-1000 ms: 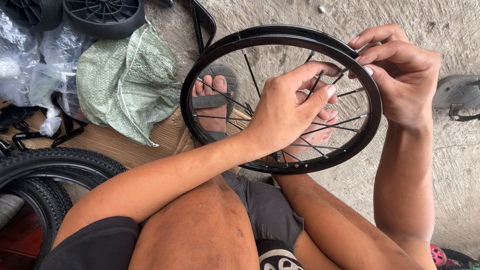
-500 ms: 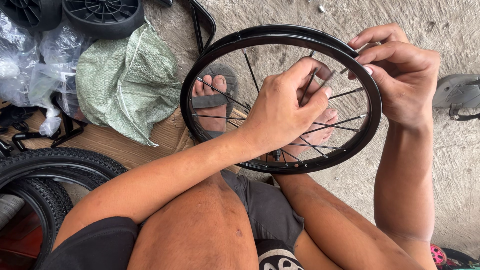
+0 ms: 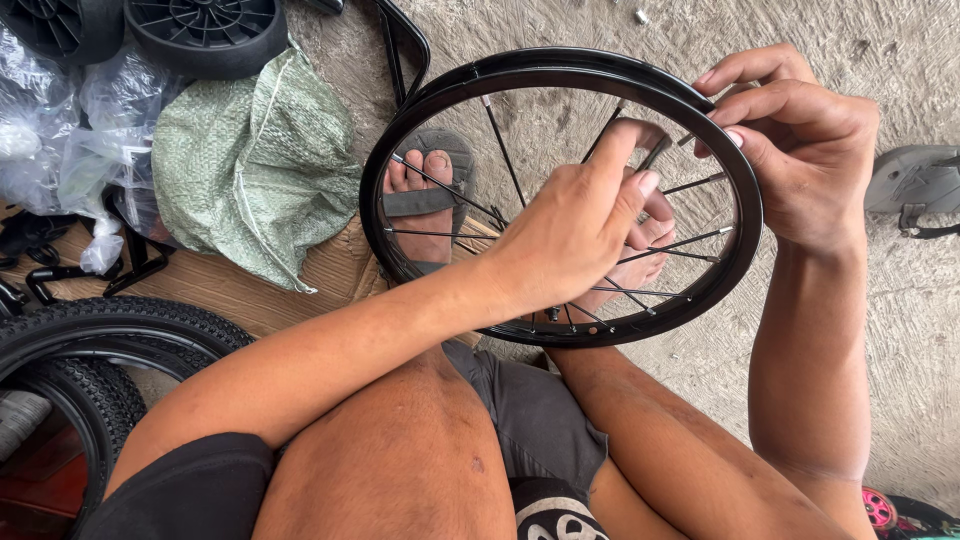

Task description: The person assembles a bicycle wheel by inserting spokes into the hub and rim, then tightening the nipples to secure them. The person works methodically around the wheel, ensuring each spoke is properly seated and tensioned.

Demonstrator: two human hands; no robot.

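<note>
So the black wheel rim (image 3: 520, 75) sits in the upper middle of the frame, held up on edge over the concrete floor (image 3: 900, 380), with thin metal spokes (image 3: 690, 245) running across the inside. The right hand (image 3: 800, 150) is at the upper right, curled around the top right of the rim with its fingers closed on the edge. The left hand (image 3: 575, 230) comes in from the lower left, across the front of the wheel, and its thumb and forefinger are pinched narrow on one spoke end near the right side of the rim, just beside the other hand. Can't tell if there's a small tool or nipple in that pinch, it's too tiny to make out.

Through the spokes you can see a foot in a sandal (image 3: 425, 195) on the floor, and the other foot mostly hidden behind the left hand. The person's knees and dark shorts fill the bottom of the frame.

Left of the rim there's a green woven sack (image 3: 250, 170) lying on a piece of cardboard (image 3: 230, 290). Upper left has clear plastic bags (image 3: 70, 130) and a small black plastic wheel (image 3: 205, 30). Knobby tyres (image 3: 90, 340) are stacked at the lower left. A grey part (image 3: 915, 180) sits at the right edge.
</note>
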